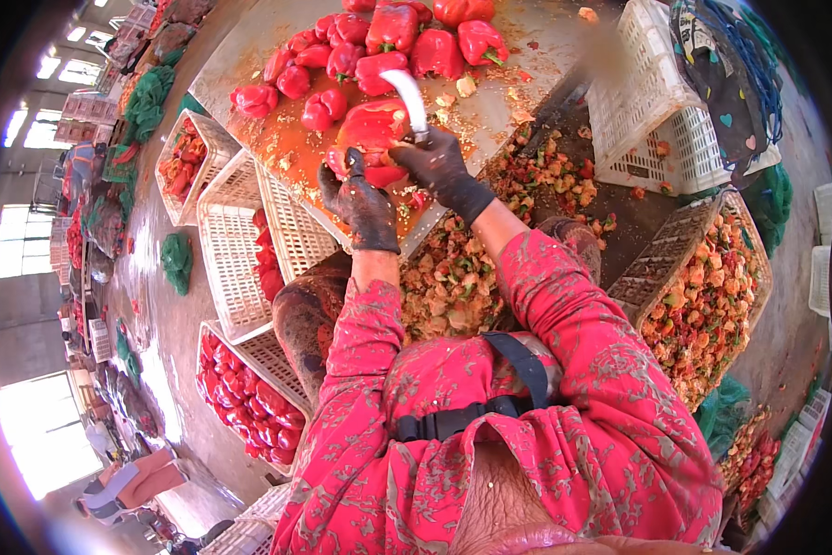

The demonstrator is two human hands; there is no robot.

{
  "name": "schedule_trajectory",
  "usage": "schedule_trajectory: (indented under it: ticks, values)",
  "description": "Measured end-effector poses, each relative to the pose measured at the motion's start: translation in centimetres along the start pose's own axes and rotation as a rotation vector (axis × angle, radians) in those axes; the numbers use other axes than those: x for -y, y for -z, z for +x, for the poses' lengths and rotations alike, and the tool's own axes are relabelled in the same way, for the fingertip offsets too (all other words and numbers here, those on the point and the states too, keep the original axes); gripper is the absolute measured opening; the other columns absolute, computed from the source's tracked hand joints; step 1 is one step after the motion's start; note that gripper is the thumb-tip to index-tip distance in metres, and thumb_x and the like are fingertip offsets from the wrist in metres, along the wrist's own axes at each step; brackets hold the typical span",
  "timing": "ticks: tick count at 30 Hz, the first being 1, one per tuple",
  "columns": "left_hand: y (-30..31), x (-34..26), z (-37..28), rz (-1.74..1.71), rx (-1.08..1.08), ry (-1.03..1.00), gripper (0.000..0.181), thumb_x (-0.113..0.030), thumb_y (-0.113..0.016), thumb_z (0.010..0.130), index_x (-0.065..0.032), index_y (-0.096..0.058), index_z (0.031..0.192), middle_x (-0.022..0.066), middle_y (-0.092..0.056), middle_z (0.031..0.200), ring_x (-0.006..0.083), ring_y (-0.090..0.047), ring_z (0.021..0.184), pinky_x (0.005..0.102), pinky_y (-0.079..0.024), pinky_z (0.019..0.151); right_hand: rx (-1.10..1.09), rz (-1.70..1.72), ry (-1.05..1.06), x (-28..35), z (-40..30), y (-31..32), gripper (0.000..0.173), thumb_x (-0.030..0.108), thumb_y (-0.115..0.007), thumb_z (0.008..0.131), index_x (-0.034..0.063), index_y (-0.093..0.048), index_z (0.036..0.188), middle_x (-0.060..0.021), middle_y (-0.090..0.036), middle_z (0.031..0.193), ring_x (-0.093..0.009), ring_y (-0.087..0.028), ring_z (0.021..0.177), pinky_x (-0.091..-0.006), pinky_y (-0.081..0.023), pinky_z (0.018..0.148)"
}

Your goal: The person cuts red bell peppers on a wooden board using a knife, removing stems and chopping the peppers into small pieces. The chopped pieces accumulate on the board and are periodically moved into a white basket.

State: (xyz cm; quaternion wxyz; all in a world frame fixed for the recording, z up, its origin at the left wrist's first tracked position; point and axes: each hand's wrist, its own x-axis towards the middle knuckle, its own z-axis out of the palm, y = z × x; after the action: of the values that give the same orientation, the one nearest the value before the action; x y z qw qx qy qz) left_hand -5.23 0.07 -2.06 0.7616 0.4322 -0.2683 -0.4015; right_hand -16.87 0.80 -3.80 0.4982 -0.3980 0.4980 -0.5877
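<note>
My left hand (364, 201), in a dark glove, is closed around the near side of a cut-open red bell pepper (373, 132) over the metal table (513, 104). In my right hand (444, 163), also gloved, is a knife with a curved pale blade (409, 97), pointing up and away from me. The fingers of that hand touch the pepper's right side. The pepper's red inner wall faces up. Whole red bell peppers (392, 31) lie in a group at the table's far side. Seeds and wet orange juice cover the surface around my hands.
Plastic crates (232, 243) stand at the left, one holding red peppers (249, 395). Pepper cores (451, 277) are heaped below the table edge between my legs. A tilted crate of cores (707, 298) and an upturned white crate (638, 104) are at the right.
</note>
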Motion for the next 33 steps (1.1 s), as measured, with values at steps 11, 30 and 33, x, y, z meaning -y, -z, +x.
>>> schedule_trajectory:
  ticks: [11,30,33]
  values:
    - [3.0,-2.4,3.7,0.035,0.193,-0.317,0.028,-0.004,-0.067,0.077,-0.0038,-0.053,0.101,0.0044,-0.058,0.09,0.0169,-0.059,0.077,0.0321,-0.053,0.069,-0.101,-0.35,0.465,2.9,0.5,0.6,0.045,0.033,-0.076,0.068,0.0024,-0.054,0.093,-0.008,-0.055,0.064,-0.023,-0.056,0.055,-0.0356,-0.046,0.053]
    - [11.0,-9.8,20.0,1.527,0.674,-0.838,0.061,-0.028,-0.075,0.067,-0.0052,-0.05,0.117,0.0186,-0.055,0.113,0.0356,-0.05,0.107,0.0449,-0.039,0.091,-0.013,-0.451,0.381,2.7,0.7,2.3,0.032,0.016,-0.069,0.073,0.0015,-0.043,0.082,-0.0146,-0.047,0.068,-0.033,-0.049,0.062,-0.0403,-0.04,0.056]
    - [2.2,-2.7,19.6,1.504,0.835,-0.832,0.066,-0.031,-0.075,0.065,-0.0087,-0.047,0.121,0.0175,-0.056,0.112,0.036,-0.049,0.109,0.0445,-0.035,0.095,-0.003,-0.495,0.395,1.9,1.1,2.5,0.028,0.013,-0.066,0.075,0.001,-0.043,0.083,-0.0159,-0.046,0.068,-0.033,-0.05,0.063,-0.0406,-0.039,0.056]
